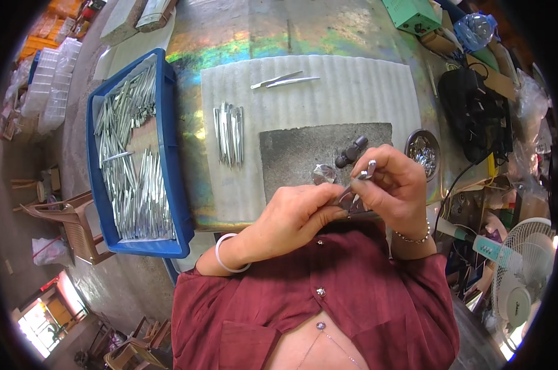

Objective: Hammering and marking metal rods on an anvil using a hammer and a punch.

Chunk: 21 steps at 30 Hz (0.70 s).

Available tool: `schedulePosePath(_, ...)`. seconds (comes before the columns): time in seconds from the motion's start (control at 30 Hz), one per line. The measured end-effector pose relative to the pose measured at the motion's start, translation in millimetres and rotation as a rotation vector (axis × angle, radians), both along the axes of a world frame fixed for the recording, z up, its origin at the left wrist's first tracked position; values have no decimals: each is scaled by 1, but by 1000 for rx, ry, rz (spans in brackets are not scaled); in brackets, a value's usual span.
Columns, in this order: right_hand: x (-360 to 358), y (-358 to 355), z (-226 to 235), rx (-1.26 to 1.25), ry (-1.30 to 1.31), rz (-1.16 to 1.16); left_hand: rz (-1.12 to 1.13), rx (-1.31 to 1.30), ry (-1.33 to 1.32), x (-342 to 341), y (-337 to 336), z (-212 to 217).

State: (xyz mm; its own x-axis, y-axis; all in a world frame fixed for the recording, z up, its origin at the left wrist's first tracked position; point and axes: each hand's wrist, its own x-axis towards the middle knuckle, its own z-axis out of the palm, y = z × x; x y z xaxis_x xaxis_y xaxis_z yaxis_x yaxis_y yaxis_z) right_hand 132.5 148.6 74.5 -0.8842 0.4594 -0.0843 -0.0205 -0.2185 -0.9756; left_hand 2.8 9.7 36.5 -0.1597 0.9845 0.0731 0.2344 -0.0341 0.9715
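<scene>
In front of my chest, my left hand (pixel 303 209) is closed, its fingertips pinching a slim, curved metal piece (pixel 347 198) that looks like part of a pair of tweezers. My right hand (pixel 393 182) meets it, thumb and fingers closed on a small shiny metal part (pixel 368 170). Fingers hide where the two pieces meet. Just beyond lies a dark, knobbed tool (pixel 352 152) on a grey slab (pixel 291 145), with a small clear, glinting item (pixel 324 174) nearby. Farther off, a pair of tweezers (pixel 285 80) rests spread on the white foam sheet (pixel 353 92).
A row of several tweezers (pixel 228 132) lies on the foam's left side. Left of that stands a blue tray (pixel 181 185) full of them. To the right are a bowl (pixel 436 145) of small metal parts, a black bag-like bundle (pixel 473 111), a cable and a white fan (pixel 519 277).
</scene>
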Motion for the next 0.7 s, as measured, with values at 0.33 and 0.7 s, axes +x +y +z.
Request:
schedulePosePath(0.33,-2,-14,-5,156,30,-102,200,118,-188,9,1,-5)
schedulePosePath(0.7,0,-14,-3,490,-25,-171,208,116,-235,9,2,-3)
